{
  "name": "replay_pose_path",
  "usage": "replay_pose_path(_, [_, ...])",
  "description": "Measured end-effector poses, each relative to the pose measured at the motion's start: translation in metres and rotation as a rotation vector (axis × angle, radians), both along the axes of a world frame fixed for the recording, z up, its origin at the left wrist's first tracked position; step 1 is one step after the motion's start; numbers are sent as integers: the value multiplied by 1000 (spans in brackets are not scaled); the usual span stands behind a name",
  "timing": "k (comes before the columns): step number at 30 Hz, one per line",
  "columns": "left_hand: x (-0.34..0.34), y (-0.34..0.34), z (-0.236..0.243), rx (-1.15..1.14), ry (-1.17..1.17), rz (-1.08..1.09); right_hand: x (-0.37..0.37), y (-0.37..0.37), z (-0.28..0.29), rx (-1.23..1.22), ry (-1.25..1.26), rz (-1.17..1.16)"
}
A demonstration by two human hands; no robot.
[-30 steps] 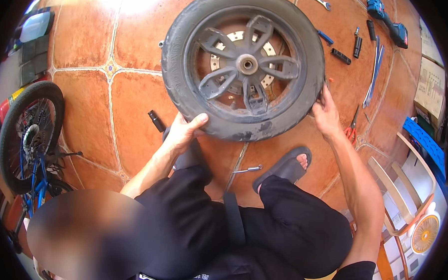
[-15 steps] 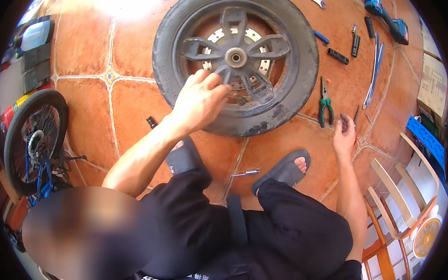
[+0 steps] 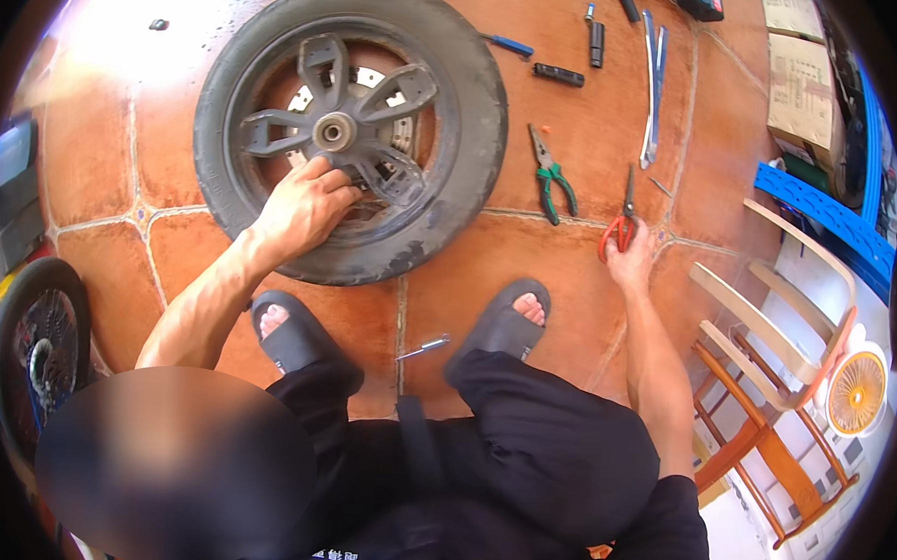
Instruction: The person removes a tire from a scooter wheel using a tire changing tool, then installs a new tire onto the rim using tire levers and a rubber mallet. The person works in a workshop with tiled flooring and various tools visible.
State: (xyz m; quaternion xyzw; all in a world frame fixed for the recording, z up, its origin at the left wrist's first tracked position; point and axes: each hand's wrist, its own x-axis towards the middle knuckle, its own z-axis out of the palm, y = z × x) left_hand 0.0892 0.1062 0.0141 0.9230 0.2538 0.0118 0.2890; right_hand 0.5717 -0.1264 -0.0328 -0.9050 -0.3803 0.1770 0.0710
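A motor-scooter wheel [image 3: 465, 131] with a worn tyre, dark spokes and a disc lies on the tiled floor. My left hand [image 3: 307, 204] is on its lower spokes near the hub, fingers curled; what they grip is hidden. My right hand [image 3: 632, 253] is closed on the red handles of a scissor-like tool [image 3: 623, 233], its metal tip pointing away from me. Just left of that lie green-handled pliers [image 3: 563, 190].
Several dark tubular tools [image 3: 558, 75], long strips [image 3: 653, 89] and a silver tool [image 3: 424, 346] lie on the tiles [image 3: 138, 286]. A bicycle wheel [image 3: 45, 342] stands left; cartons [image 3: 797, 85], blue rails [image 3: 822, 201], wooden chairs [image 3: 763, 424] and a fan [image 3: 854, 388] are right.
My left hand has moved from the tyre's rim inward to the spokes. My right hand has left the tyre and taken hold of the red-handled tool. The view has shifted.
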Motion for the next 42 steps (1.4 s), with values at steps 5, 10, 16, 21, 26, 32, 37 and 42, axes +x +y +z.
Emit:
replay_pose_path(5, [2,5,-2,-32,-46,-18,0,-5,-4,-6,4,-27])
replay_pose_path(10, [2,7,-5,22,-45,-73,5,-8,30,119,345,-224])
replay_pose_path(16, [-12,4,-12,39,-66,-60,-112,86,154,-31,583,341])
replay_pose_path(21, [-8,-3,-17,101,-115,-9,-206,157,189,-282,465,993])
replay_pose_path(26, [-5,-11,-9,141,64,7,-248,197,167,-476,239,1163])
replay_pose_path(32, [-11,-14,-21,171,2,58,-263,220,158,-640,256,1130])
replay_pose_path(37, [0,-20,-22,173,4,156,-253,217,147,-655,361,1127])
replay_pose_path(42, [1,-26,-27,182,-8,197,-264,225,145,-793,380,1042])
